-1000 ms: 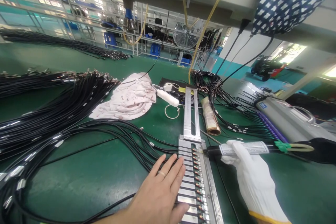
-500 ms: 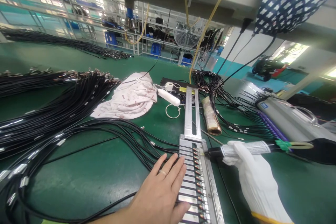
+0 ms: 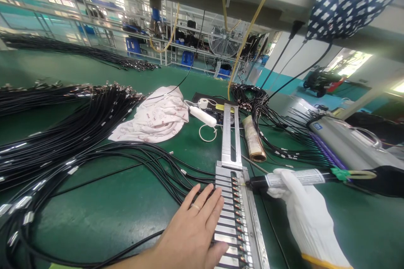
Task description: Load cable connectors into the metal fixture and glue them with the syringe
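My bare left hand (image 3: 198, 225) lies flat, fingers extended, over the left edge of a slotted metal fixture (image 3: 225, 218). Black cables (image 3: 151, 159) run from the left under that hand into the slots, and their small metal ends (image 3: 238, 206) line up along the fixture's right side. In a white knitted glove, my right hand (image 3: 296, 201) is wrapped round a labelled dispensing syringe (image 3: 295, 178). Its dark front end and thin tip point left, close to the upper cable ends. Whether the tip touches them I cannot tell. A green tie and a pale hose loop sit at the syringe's rear.
Thick bundles of black cable (image 3: 78, 122) cover the left of the green table. A crumpled cloth (image 3: 158, 115), a white handle-like tool (image 3: 203, 116), a black box (image 3: 211, 107) and a tape-wrapped roll (image 3: 254, 141) lie beyond the fixture. A grey machine (image 3: 347, 143) stands right.
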A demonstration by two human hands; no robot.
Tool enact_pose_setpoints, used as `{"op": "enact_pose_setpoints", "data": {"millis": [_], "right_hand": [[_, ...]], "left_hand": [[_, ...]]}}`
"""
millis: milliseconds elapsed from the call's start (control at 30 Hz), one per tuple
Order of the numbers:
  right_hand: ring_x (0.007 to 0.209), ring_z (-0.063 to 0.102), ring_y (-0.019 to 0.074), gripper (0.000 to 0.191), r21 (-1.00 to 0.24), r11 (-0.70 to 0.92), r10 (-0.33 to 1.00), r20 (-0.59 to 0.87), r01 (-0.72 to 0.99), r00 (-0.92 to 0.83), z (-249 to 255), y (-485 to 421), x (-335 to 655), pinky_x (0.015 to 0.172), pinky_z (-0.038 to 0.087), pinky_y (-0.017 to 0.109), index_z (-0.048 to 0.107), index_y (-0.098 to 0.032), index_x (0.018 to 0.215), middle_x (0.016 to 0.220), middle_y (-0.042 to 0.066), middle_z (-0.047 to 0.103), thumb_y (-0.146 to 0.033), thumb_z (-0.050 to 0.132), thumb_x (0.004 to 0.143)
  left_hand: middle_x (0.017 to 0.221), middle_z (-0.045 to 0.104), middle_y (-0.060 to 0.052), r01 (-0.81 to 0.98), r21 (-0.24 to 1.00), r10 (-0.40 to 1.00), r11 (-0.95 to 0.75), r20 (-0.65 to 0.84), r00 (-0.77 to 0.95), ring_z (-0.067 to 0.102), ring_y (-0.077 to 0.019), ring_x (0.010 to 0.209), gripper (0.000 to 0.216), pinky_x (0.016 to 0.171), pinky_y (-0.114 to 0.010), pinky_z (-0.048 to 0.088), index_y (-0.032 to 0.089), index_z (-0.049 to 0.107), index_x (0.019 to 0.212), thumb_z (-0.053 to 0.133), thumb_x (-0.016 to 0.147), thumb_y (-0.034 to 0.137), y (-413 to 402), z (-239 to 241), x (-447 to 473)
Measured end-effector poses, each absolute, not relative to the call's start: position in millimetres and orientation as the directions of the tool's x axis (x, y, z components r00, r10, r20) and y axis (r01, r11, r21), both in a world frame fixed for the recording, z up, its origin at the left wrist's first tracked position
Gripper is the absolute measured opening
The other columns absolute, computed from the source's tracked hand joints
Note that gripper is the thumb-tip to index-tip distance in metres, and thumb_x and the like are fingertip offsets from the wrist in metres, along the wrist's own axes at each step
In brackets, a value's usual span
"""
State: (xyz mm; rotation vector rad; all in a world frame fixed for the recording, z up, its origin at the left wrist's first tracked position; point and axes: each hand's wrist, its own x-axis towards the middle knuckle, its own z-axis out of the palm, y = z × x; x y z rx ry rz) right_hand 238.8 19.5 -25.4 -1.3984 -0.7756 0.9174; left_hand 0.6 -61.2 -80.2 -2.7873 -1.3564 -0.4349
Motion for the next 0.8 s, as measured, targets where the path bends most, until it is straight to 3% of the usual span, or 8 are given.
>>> {"op": "enact_pose_setpoints", "data": {"millis": [233,400,600,800], "right_hand": [[0.077,0.069,0.0242,0.055,-0.998,-0.010,0.890,-0.039,-0.065,0.454,-32.9,20.8,240.8,0.068,0.059,0.033,0.074,-0.013,0.094,0.083,0.007,0.074,-0.052,0.087,0.058],[0.079,0.069,0.0237,0.054,-0.995,0.026,0.884,-0.021,-0.095,0.467,-35.6,21.7,242.3,0.071,0.060,0.033,0.074,-0.013,0.093,0.084,0.006,0.074,-0.050,0.088,0.057],[0.073,0.067,0.0205,0.053,-0.983,0.046,0.877,-0.046,-0.179,0.479,-24.5,18.2,244.1,0.059,0.059,0.028,0.075,-0.014,0.091,0.085,0.005,0.074,-0.049,0.090,0.054],[0.073,0.067,0.0206,0.060,-0.995,-0.030,0.875,-0.074,-0.098,0.479,-19.7,16.8,239.4,0.058,0.057,0.026,0.075,-0.012,0.088,0.082,0.006,0.074,-0.054,0.090,0.047]], "left_hand": [[0.161,0.026,-0.011,0.775,0.089,0.766,-0.625,0.258,0.588,0.025,-0.0336,0.148,0.064,0.124,-0.051,0.012,0.011,0.034,0.153,0.043,0.101,0.046,-61.1,-82.2,0.3],[0.161,0.025,-0.012,0.777,0.120,0.780,-0.618,0.219,0.587,0.025,-0.0343,0.148,0.063,0.123,-0.053,0.014,0.011,0.034,0.153,0.040,0.102,0.048,-59.9,-81.1,0.9],[0.162,0.023,-0.010,0.778,0.144,0.786,-0.611,0.222,0.577,0.023,-0.0326,0.149,0.062,0.124,-0.052,0.011,0.012,0.035,0.153,0.036,0.103,0.049,-59.6,-82.8,1.2],[0.161,0.024,-0.009,0.777,0.162,0.792,-0.608,0.199,0.578,0.023,-0.0316,0.149,0.063,0.124,-0.051,0.011,0.013,0.035,0.153,0.037,0.102,0.050,-59.8,-81.4,1.2]]}}
